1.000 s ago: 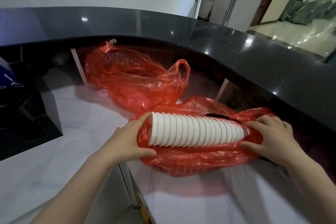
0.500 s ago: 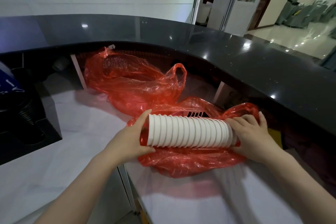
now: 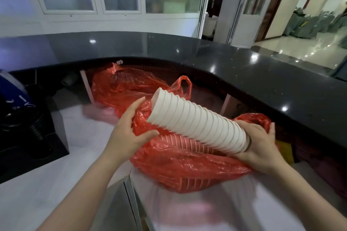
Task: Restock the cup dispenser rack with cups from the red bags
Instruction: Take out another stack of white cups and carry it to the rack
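Cup stack (image 3: 197, 124) now lifted clear of the near red bag (image 3: 187, 167), tilted toward upper left. Our right hand (image 3: 257, 144) grips its low end; left hand (image 3: 129, 129) pinches bag plastic. Stack freed for the rack.

From my feed, the right hand (image 3: 259, 144) covers the far end of the white cup stack (image 3: 197, 124), so I cannot see how that grip closes behind it. More cups show only as ribbed shapes through the near red bag (image 3: 187, 170); their count is unreadable. The left hand (image 3: 129, 131) pinches this bag's plastic, which hides its fingertips. The far red bag (image 3: 127, 88) sits partly under the black counter (image 3: 206, 56), its contents unclear. A dark object (image 3: 28, 124) at left is cut by the edge. The white desk (image 3: 47, 184) is blurred near the bottom.
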`<state>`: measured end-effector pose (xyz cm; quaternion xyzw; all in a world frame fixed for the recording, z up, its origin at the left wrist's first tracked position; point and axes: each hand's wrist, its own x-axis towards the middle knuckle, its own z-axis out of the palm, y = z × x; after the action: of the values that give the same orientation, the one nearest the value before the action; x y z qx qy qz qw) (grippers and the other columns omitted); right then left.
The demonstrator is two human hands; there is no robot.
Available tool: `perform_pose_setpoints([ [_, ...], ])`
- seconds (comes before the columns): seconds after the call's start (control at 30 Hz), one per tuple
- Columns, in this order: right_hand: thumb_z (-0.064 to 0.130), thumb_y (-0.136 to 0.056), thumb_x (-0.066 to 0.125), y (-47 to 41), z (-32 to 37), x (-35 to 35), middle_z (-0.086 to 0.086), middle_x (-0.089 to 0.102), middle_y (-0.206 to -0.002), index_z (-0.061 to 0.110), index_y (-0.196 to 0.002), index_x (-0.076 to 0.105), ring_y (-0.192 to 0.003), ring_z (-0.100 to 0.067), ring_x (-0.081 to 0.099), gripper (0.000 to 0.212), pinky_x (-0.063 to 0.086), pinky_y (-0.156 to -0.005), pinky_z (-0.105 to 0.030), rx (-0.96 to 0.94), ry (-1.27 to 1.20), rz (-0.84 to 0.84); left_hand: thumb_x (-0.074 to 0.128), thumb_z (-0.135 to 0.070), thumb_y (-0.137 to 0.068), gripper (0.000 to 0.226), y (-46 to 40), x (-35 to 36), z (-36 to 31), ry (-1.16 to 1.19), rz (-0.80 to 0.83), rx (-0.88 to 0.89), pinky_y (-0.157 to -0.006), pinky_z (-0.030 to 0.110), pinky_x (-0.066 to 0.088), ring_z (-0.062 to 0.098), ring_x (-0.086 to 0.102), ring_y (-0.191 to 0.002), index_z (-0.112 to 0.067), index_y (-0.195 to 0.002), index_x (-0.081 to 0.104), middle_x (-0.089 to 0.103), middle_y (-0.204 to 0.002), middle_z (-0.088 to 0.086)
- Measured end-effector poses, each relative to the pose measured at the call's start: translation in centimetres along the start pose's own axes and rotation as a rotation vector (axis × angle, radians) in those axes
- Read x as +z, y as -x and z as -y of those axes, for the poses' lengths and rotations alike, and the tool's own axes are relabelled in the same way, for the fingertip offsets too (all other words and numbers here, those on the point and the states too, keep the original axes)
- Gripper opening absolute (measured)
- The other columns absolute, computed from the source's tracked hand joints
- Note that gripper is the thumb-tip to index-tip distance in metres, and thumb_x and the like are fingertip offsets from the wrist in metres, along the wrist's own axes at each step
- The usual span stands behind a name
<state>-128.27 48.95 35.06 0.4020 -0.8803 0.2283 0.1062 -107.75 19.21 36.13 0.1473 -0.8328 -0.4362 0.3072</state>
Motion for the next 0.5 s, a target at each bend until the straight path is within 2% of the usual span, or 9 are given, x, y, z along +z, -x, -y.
perform_pose_setpoints([
  [0.1, 0.069, -0.050, 0.073, -0.2, 0.9, -0.3, 0.024, 0.054, -0.117, 0.039, -0.128, 0.051, -0.119, -0.011, 0.047, 0.086, -0.015, -0.111, -0.059, 0.016, -0.062, -0.028, 0.075, -0.053, -0.066, 0.072, -0.4, -0.9, 0.0, 0.028, -0.034, 0.005, -0.088, 0.021, 0.045, -0.009, 0.048, -0.112, -0.065, -0.125, 0.036, 0.045, -0.122, -0.041],
  [0.17, 0.069, -0.050, 0.077, -0.4, 1.4, -0.4, 0.028, 0.052, -0.116, 0.050, -0.125, 0.046, -0.120, -0.010, 0.047, 0.084, -0.013, -0.112, -0.060, 0.037, -0.099, -0.043, 0.076, -0.041, -0.074, 0.062, -0.6, -1.4, 0.5, 0.009, -0.046, -0.011, -0.090, 0.030, 0.051, -0.005, 0.053, -0.110, -0.057, -0.124, 0.044, 0.054, -0.121, -0.029],
  [0.23, 0.074, -0.046, 0.074, -0.7, 1.9, -0.7, 0.037, 0.049, -0.114, 0.066, -0.118, 0.038, -0.116, -0.004, 0.045, 0.081, -0.014, -0.112, -0.057, 0.055, -0.148, -0.063, 0.076, -0.034, -0.076, 0.062, -0.7, -1.9, 1.0, -0.053, -0.043, -0.061, -0.097, 0.034, 0.048, 0.003, 0.053, -0.113, -0.044, -0.129, 0.047, 0.054, -0.128, -0.017],
  [0.3, 0.077, -0.041, 0.069, -1.2, 2.6, -1.0, 0.041, 0.047, -0.110, 0.073, -0.113, 0.034, -0.112, 0.001, 0.043, 0.080, -0.015, -0.111, -0.055, 0.062, -0.193, -0.089, 0.075, -0.048, -0.069, 0.077, -0.6, -2.2, 1.0, -0.097, -0.048, -0.089, -0.098, 0.030, 0.040, 0.010, 0.046, -0.121, -0.037, -0.137, 0.041, 0.042, -0.137, -0.014],
  [0.4, 0.075, -0.043, 0.068, -2.0, 4.1, -1.3, 0.041, 0.049, -0.108, 0.064, -0.116, 0.037, -0.109, 0.001, 0.045, 0.080, -0.018, -0.109, -0.059, 0.020, -0.199, -0.120, 0.068, -0.076, -0.056, 0.093, -0.6, -3.2, -0.9, -0.003, -0.094, -0.018, -0.102, 0.030, 0.034, 0.002, 0.038, -0.128, -0.055, -0.137, 0.027, 0.032, -0.144, -0.021],
  [0.43, 0.075, -0.046, 0.067, -2.3, 4.7, -1.5, 0.040, 0.050, -0.108, 0.060, -0.118, 0.038, -0.108, 0.001, 0.045, 0.079, -0.020, -0.107, -0.060, -0.006, -0.184, -0.126, 0.067, -0.079, -0.055, 0.092, -0.8, -3.6, -1.8, 0.053, -0.111, 0.020, -0.104, 0.028, 0.033, -0.003, 0.037, -0.130, -0.061, -0.134, 0.024, 0.031, -0.144, -0.026],
  [0.5, 0.075, -0.052, 0.066, -3.0, 6.1, -1.8, 0.036, 0.055, -0.106, 0.053, -0.121, 0.041, -0.106, 0.001, 0.049, 0.077, -0.022, -0.103, -0.063, -0.066, -0.124, -0.135, 0.069, -0.075, -0.058, 0.089, -1.3, -4.7, -3.5, 0.111, -0.134, 0.097, -0.106, 0.030, 0.034, -0.004, 0.037, -0.132, -0.061, -0.135, 0.026, 0.033, -0.144, -0.030],
])
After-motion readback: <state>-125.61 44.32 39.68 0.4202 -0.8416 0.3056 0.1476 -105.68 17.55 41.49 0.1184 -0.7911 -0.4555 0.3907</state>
